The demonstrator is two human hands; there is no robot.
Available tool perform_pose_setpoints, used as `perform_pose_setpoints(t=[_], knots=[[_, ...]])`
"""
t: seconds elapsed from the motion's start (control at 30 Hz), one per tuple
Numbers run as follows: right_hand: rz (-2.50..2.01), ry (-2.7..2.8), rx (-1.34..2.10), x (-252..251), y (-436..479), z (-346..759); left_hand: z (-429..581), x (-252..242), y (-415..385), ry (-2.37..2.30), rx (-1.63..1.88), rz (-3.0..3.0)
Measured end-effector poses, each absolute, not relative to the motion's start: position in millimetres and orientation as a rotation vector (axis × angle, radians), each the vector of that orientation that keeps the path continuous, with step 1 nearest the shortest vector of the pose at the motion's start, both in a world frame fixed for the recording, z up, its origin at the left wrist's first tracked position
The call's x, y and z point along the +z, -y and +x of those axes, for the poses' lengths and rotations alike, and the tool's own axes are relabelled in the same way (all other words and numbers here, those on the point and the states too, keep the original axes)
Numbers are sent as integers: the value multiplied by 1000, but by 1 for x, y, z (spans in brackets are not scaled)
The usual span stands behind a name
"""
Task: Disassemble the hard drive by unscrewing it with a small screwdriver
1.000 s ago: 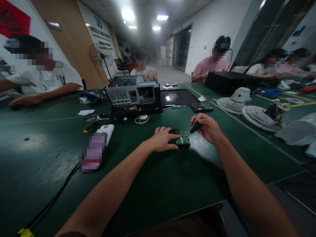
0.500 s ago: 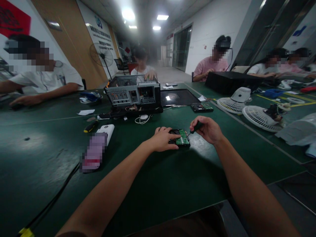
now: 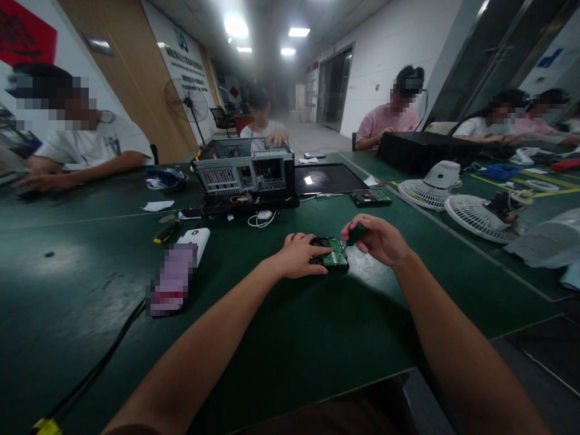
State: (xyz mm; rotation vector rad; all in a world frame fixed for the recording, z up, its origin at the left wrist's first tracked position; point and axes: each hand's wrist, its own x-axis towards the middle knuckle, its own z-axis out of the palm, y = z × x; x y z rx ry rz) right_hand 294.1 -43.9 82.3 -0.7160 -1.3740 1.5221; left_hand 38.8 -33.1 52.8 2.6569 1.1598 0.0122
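A hard drive (image 3: 334,257) lies on the green table with its green circuit board facing up. My left hand (image 3: 302,255) grips it from the left, index finger across the board and thumb along the near edge. In my right hand (image 3: 378,238) is a screwdriver (image 3: 356,234) with a dark handle, held between thumb and fingers. Its thin shaft slants down to the left, the tip at the board's right part. Whether the tip sits in a screw is too small to tell.
An opened computer case (image 3: 244,175) stands ahead, beside a dark flat panel (image 3: 330,179). Another hard drive (image 3: 371,197) lies beyond my right hand. A phone (image 3: 176,275) and a yellow-black screwdriver (image 3: 167,232) lie left. White fan parts (image 3: 480,216) are at right. Co-workers sit around the table.
My right hand has shifted slightly left, and the screwdriver now stands more upright, its tip further left on the board. My left hand and the hard drive have stayed put.
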Motion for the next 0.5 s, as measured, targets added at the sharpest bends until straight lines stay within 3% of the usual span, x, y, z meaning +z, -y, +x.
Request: perform_pose_setpoints(t=[0.5], knots=[[-689, 1226, 1595, 77, 37, 299, 39, 56, 34, -1159, -8, 2658]])
